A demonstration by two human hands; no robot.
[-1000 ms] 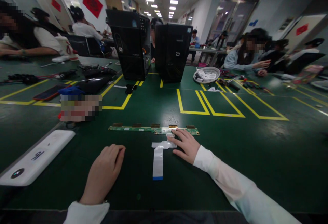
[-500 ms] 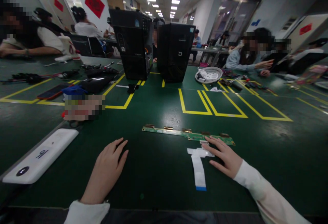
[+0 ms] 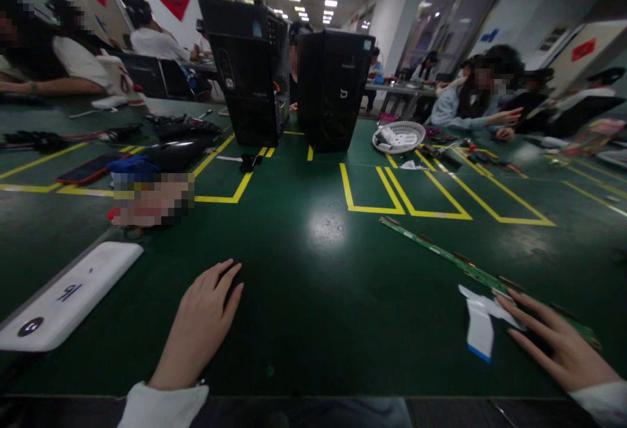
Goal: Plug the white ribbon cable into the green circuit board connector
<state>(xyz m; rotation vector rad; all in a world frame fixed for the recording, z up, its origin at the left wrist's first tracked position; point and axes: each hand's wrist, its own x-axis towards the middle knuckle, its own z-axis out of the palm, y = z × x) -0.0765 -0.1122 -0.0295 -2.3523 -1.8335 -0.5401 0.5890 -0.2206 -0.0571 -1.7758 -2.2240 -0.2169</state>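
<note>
My right hand (image 3: 558, 343) lies at the lower right with its fingers spread flat, fingertips on the head of a white flat ribbon cable (image 3: 479, 323) with a blue end. The cable meets a long narrow green circuit board (image 3: 460, 261) that runs slantwise across the green table. My left hand (image 3: 200, 323) rests palm down on the table at the lower left, fingers stretched out and holding nothing.
A white slab-shaped device (image 3: 63, 297) lies left of my left hand. Two black computer towers (image 3: 294, 82) stand at the table's middle back. A white basket (image 3: 398, 137), tools and cables lie further off. Other people sit around the tables.
My right hand has slid the green board and ribbon cable to the right, and the board has turned to lie slantwise. My left hand has stayed where it was.
</note>
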